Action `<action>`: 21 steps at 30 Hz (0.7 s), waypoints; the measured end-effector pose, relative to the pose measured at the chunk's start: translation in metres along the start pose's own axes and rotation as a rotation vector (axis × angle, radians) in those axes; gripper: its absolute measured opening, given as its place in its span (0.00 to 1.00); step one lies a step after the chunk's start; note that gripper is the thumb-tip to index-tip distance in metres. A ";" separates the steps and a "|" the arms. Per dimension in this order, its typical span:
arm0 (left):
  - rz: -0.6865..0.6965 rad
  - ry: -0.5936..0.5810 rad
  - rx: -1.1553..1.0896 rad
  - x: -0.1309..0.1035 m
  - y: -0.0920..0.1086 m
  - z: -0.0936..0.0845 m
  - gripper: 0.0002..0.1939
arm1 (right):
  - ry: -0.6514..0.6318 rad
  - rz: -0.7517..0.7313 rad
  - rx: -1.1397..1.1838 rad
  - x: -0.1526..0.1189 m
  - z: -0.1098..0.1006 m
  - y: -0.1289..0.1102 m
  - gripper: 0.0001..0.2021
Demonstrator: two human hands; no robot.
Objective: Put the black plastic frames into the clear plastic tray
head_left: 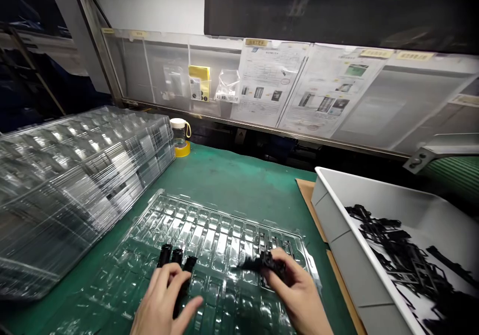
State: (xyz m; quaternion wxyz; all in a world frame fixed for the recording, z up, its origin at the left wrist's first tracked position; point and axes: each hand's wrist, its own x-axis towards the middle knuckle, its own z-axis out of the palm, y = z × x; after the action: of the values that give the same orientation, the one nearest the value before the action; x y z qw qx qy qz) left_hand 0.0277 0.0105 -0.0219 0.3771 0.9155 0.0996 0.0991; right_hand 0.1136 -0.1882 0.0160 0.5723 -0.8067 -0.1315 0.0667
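Pinching blurred black parts [175, 260] over the clear tray [220, 225], both grips hold: left hand [164, 300], right hand [295, 287] partly cut off.

Green bench mat [232, 175], document-covered back panel [299, 90], dark surroundings

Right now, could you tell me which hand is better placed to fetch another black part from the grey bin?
Probably the right hand. It sits nearest the grey bin of black parts at the right, though it holds a black part. The left hand is farther off, gripping several black pieces over the clear tray.
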 end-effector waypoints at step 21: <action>-0.396 0.078 -0.810 0.001 0.010 -0.025 0.11 | -0.106 -0.381 -0.861 0.008 0.015 0.046 0.09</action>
State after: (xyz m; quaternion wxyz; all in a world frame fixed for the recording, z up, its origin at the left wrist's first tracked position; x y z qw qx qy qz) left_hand 0.0236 0.0206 0.0021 0.7125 0.6530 0.2402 0.0905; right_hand 0.1234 -0.1867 -0.0317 0.1805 -0.9275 -0.3220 -0.0591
